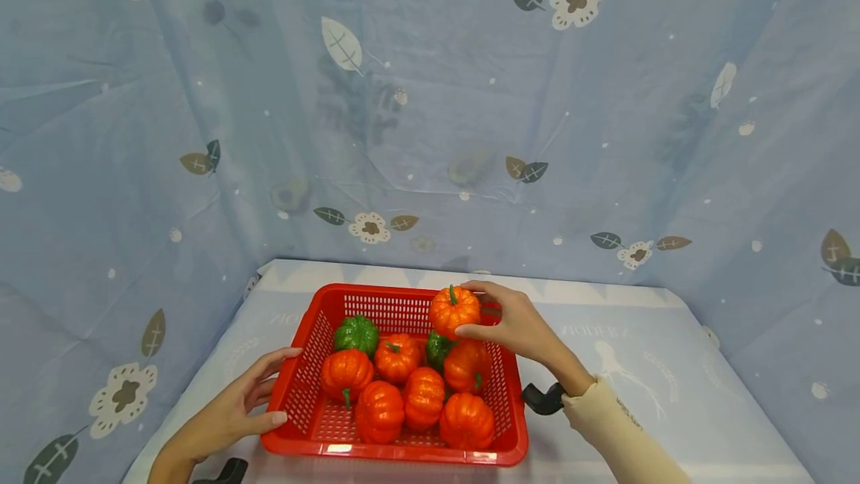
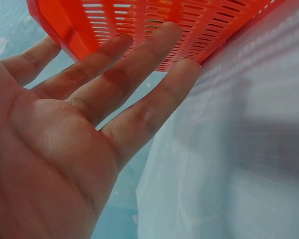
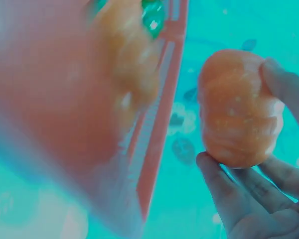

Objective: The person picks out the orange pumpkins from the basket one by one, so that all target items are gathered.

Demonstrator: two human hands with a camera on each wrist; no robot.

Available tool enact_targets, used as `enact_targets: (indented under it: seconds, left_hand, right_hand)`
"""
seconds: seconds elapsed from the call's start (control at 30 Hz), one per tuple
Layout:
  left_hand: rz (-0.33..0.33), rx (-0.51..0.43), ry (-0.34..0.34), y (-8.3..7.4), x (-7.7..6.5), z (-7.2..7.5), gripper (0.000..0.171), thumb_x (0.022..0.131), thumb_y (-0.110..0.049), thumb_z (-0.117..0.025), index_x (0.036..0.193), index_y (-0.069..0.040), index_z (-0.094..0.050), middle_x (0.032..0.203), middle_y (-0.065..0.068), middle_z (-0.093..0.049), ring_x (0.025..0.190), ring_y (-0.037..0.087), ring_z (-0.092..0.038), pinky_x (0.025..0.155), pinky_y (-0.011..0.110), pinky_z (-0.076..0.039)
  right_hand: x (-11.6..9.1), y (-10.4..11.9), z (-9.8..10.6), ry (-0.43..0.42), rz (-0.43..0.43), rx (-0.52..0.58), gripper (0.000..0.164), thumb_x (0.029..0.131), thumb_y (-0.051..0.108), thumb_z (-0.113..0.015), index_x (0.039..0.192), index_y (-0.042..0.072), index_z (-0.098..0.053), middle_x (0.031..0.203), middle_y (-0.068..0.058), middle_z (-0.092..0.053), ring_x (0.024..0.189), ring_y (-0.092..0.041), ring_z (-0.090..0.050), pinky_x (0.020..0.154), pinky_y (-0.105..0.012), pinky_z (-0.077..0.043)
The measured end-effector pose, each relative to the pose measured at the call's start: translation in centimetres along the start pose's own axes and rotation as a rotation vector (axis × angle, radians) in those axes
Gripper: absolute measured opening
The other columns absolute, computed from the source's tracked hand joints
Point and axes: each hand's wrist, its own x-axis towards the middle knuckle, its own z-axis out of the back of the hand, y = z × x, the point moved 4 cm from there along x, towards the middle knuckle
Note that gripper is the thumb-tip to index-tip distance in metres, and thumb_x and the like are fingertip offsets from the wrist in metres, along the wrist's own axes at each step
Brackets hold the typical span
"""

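My right hand [image 1: 507, 320] holds a small orange pumpkin [image 1: 454, 310] with a green stem above the far right part of a red plastic basket [image 1: 396, 451]. In the right wrist view, thumb and fingers grip the pumpkin [image 3: 239, 109] from opposite sides. My left hand [image 1: 235, 405] is at the basket's left side, thumb near the front corner and fingertips near the rim. The left wrist view shows its fingers [image 2: 139, 114] loosely extended against the slotted basket wall [image 2: 209, 25]. Inside the basket lie several orange-red pumpkins [image 1: 380, 411] and two green ones, one a round green pumpkin [image 1: 357, 335].
The basket stands on a table [image 1: 605, 364] spread with a pale printed cloth. Blue curtains [image 1: 430, 110] with flowers and leaves hang behind and on both sides. Black curved pieces sit by the wrists, one of them a black mount [image 1: 543, 399] at the right sleeve.
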Motion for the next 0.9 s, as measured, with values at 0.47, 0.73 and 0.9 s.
enact_targets:
  seconds: [0.47, 0.73, 0.9]
  left_hand:
    - [-0.008, -0.014, 0.022, 0.1, 0.0, 0.1, 0.078, 0.096, -0.009, -0.069, 0.160, -0.012, -0.023, 0.160, 0.028, -0.024, 0.134, 0.054, -0.044, 0.094, 0.041, -0.058]
    - [0.018, -0.030, 0.027, 0.2, 0.1, 0.2, 0.080, 0.096, -0.011, -0.069, 0.161, -0.013, -0.023, 0.161, 0.028, -0.023, 0.135, 0.053, -0.043, 0.094, 0.041, -0.058]
    - [0.032, -0.028, 0.014, 0.4, 0.1, 0.2, 0.082, 0.095, -0.014, -0.071, 0.161, -0.016, -0.023, 0.162, 0.025, -0.023, 0.136, 0.052, -0.043, 0.094, 0.041, -0.058]
  right_hand:
    - [-2.9, -3.9, 3.1, -0.148, -0.082, 0.025, 0.072, 0.080, 0.044, -0.088, 0.141, 0.020, -0.059, 0.140, -0.006, -0.061, 0.119, -0.029, -0.066, 0.095, -0.036, -0.055]
    - [-4.5, -6.7, 4.4, -0.210, -0.186, 0.026, 0.077, 0.081, 0.046, -0.086, 0.146, 0.017, -0.055, 0.144, -0.015, -0.057, 0.123, -0.035, -0.064, 0.096, -0.044, -0.054]
    - [-5.3, -8.5, 5.0, -0.243, -0.222, 0.035, 0.077, 0.083, 0.044, -0.085, 0.146, 0.015, -0.054, 0.143, -0.018, -0.057, 0.123, -0.037, -0.064, 0.093, -0.038, -0.055]
